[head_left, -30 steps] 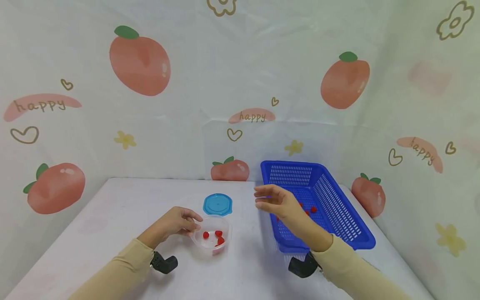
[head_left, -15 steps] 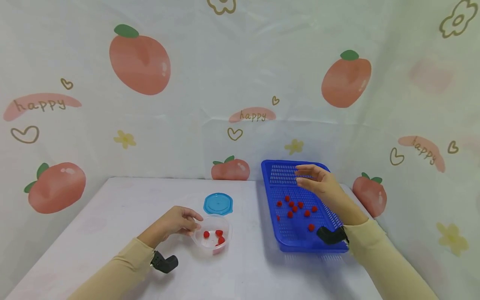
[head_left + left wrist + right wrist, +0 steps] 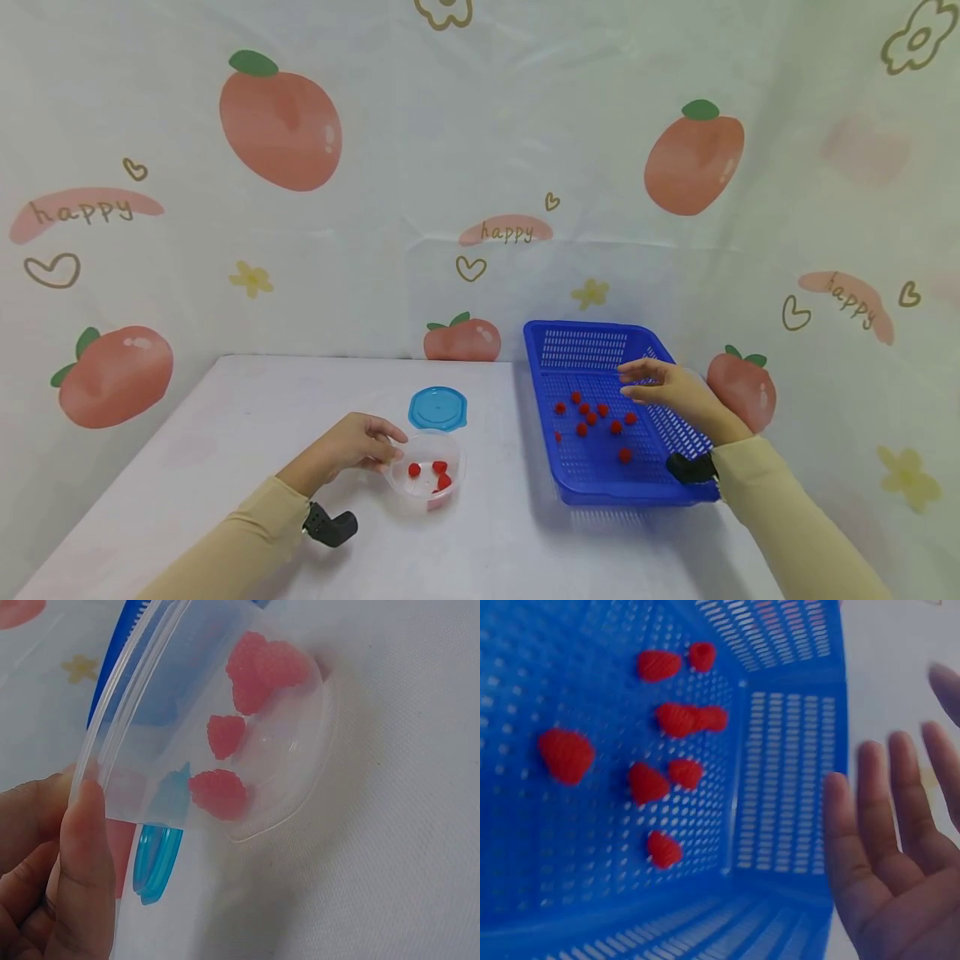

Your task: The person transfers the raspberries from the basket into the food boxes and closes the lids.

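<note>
My left hand (image 3: pixel 362 442) pinches the rim of a clear plastic tub (image 3: pixel 172 697) between thumb and fingers. Several raspberries (image 3: pixel 219 793) lie on the tub's bottom, seen through its wall in the left wrist view. Over the right side of a blue plastic basket (image 3: pixel 637 492) hovers my right hand (image 3: pixel 682 398), its fingers apart with nothing between them. Inside that basket, several more raspberries (image 3: pixel 566 756) are scattered across the perforated floor. The right wrist view shows the hand's relaxed fingers (image 3: pixel 877 802) spread beside the basket wall.
A blue lid (image 3: pixel 438 408) lies flat on the white table (image 3: pixel 300 383) just behind the tub. The basket stands at the right, near the printed backdrop (image 3: pixel 360 250). A strip of table separates tub and basket.
My right hand has moved right, from the basket's left edge to over its right side, rising and then lowering. The left hand and tub have stayed in place.
</note>
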`<state>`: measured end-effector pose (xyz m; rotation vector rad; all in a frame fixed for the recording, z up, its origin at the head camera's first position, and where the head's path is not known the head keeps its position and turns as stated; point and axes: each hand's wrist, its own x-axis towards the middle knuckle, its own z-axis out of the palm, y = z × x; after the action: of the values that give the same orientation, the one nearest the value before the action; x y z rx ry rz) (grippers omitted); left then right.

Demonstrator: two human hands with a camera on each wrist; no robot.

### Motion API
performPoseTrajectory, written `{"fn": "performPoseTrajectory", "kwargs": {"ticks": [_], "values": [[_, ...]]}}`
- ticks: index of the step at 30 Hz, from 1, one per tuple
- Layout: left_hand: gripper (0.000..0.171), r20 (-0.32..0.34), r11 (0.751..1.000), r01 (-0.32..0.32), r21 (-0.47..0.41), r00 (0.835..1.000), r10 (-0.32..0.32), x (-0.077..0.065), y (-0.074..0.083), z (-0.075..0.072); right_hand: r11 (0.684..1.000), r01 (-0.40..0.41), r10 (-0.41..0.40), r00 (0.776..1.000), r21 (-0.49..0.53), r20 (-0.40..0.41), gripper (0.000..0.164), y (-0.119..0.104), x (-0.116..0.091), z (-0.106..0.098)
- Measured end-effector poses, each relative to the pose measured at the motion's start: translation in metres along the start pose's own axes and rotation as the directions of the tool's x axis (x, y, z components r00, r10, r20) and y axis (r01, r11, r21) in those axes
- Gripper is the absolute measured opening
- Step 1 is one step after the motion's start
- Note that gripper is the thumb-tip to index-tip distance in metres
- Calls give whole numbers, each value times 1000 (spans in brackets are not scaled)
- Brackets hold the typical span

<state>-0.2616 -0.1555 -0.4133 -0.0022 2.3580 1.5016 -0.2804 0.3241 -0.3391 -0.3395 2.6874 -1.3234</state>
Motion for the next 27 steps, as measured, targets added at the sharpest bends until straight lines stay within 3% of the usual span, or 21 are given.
{"fn": "performPoseTrajectory", "kwargs": {"ticks": [8, 14, 19, 27], "values": [[25, -4, 1000, 10, 2, 1000, -10, -1, 1, 0, 996, -87, 86, 985, 1, 151, 49, 11, 7, -3], [24, 3, 1000, 4, -12, 1000, -4, 0, 0, -1, 995, -94, 97, 965, -23, 244, 48, 14, 14, 1], [23, 4, 1000, 4, -18, 1000, -4, 1, 0, -1, 992, -122, 129, 948, -40, 292, 43, 16, 19, 8], [23, 4, 1000, 5, -15, 1000, -5, 0, 0, 0, 963, -245, 269, 906, -112, 326, 35, 22, 18, 16]]}}
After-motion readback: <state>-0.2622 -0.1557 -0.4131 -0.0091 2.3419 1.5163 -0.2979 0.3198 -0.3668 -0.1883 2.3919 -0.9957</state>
